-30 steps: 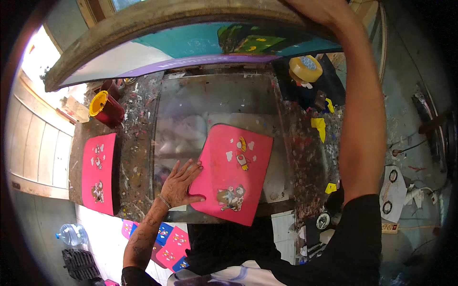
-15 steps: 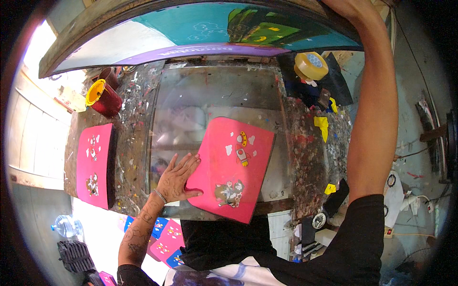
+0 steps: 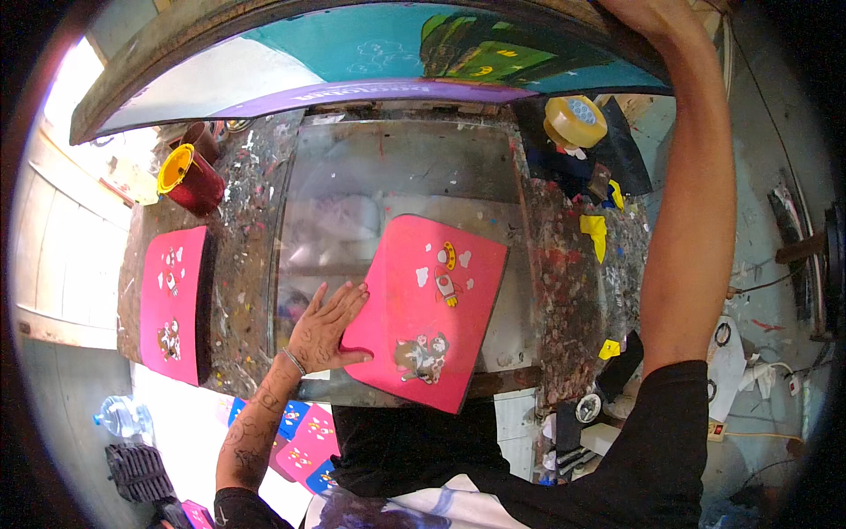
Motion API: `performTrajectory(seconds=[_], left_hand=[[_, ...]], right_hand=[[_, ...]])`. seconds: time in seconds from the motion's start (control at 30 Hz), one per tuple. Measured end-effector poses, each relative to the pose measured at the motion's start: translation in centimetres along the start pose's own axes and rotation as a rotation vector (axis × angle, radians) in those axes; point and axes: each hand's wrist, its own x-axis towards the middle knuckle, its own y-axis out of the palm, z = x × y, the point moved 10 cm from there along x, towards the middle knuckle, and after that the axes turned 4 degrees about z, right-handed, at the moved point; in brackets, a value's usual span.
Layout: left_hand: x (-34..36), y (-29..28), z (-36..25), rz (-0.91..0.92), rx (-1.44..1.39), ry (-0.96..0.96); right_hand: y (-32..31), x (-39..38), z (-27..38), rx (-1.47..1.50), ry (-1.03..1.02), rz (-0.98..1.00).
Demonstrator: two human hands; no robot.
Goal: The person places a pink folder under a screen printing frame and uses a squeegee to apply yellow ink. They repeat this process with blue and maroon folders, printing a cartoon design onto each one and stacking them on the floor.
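A pink sheet (image 3: pixel 414 309) with dark edges, printed with a rocket, clouds and a cartoon animal, lies slanted on the glass panel (image 3: pixel 344 167) in the worktable. My left hand (image 3: pixel 328 331) is open at its left edge, fingers spread, thumb near the lower corner. Above the far side of the table a wooden-framed printing screen (image 3: pixel 352 53) is tilted up, its face teal, white, green and purple. My right hand (image 3: pixel 648 16) holds the screen's frame at the top right; its fingertips are mostly hidden.
A stack of pink printed sheets (image 3: pixel 174 304) lies at the table's left. Behind it stands a red bucket (image 3: pixel 196 189) with a yellow rim. A tape roll (image 3: pixel 575 122) and yellow scraps (image 3: pixel 595 236) lie on the right. More printed sheets (image 3: pixel 308 441) sit below the near edge.
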Motion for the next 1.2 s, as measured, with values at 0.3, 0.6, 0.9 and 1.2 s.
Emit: performTrajectory(seconds=[0.3, 0.6, 0.9, 1.2], left_hand=[[0.1, 0.0, 0.0, 0.011, -0.016, -0.019], [0.0, 0.1, 0.1, 0.006, -0.007, -0.017], [0.0, -0.3, 0.2, 0.011, -0.072, -0.029], [0.0, -0.1, 0.4, 0.004, -0.064, -0.015]], right_hand=[[-0.2, 0.2, -0.4, -0.008, -0.017, -0.015], [0.1, 1.0, -1.2, 0.008, -0.089, -0.021], [-0.1, 0.9, -1.4, -0.043, -0.059, -0.035], [0.0, 0.8, -1.4, -0.012, -0.093, -0.025]])
